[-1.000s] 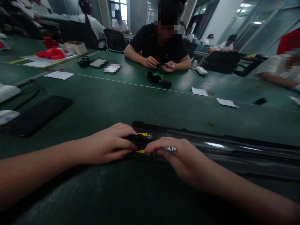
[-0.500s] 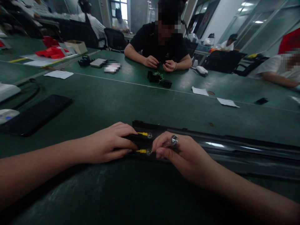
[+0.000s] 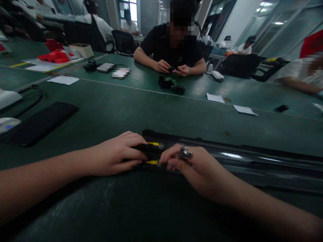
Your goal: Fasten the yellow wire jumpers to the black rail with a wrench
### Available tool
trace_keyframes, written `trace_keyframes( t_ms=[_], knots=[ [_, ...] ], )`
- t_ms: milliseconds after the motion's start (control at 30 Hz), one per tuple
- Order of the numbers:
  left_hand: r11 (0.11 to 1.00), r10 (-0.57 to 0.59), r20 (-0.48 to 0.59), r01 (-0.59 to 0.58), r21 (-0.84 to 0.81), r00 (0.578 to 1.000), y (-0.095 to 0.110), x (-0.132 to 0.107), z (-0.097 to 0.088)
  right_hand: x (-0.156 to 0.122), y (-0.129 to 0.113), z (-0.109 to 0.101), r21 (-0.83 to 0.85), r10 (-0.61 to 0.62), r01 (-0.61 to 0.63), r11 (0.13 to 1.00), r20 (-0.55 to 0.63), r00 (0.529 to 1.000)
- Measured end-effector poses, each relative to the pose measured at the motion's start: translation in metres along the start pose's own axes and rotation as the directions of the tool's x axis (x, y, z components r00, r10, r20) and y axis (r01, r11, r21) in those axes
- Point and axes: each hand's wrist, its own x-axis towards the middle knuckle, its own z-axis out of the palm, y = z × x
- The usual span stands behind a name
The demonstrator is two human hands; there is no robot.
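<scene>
My left hand [image 3: 126,153] rests at the near end of a long black plastic strip [image 3: 222,163], thumb and fingers closed about the yellow-sleeved leads. One lead ends in an upper ring terminal [image 3: 154,144], with a round metal fastener [image 3: 160,145] at its tip. Below it, a lower ring terminal [image 3: 152,162] sticks out from between thumb and forefinger. Pinched in my right hand [image 3: 193,161] is what looks like a small silver wrench [image 3: 185,153], its head showing above the fingers. My right fingertips are at the lower terminal's end and partly hide its fastener.
A black slab [image 3: 41,122] lies at the left beside a white device [image 3: 9,124]. Across the table a person in black [image 3: 171,50] handles small parts behind a black wired component [image 3: 171,84]. White papers [image 3: 215,97] lie along the table seam.
My right fingertips have shifted slightly left over the lower terminal, and the silver tool's head has turned. My left hand has stayed in place.
</scene>
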Motion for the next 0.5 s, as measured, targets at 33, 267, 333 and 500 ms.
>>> trace_keyframes(
  t_ms=[33,267,333,500],
  knots=[
    [1.000,0.002,-0.004,-0.002,0.000,1.000,0.0001,0.0000,-0.0001,0.0005,0.0000,0.0002,0.007,0.011,-0.011,1.000,-0.001,1.000],
    [1.000,0.000,-0.015,0.000,0.000,1.000,0.0000,0.0004,-0.0006,0.0016,-0.0009,0.0006,0.027,0.031,-0.032,0.999,0.022,0.999],
    [1.000,0.000,-0.016,0.000,-0.001,1.000,0.0001,0.0001,-0.0008,0.0014,-0.0025,-0.0001,0.005,0.020,-0.020,1.000,0.026,0.999],
    [1.000,0.006,-0.023,-0.006,-0.006,1.000,0.0003,-0.0005,-0.0013,0.0005,-0.0041,-0.0015,-0.051,-0.003,0.004,0.999,0.026,1.000]
  ],
)
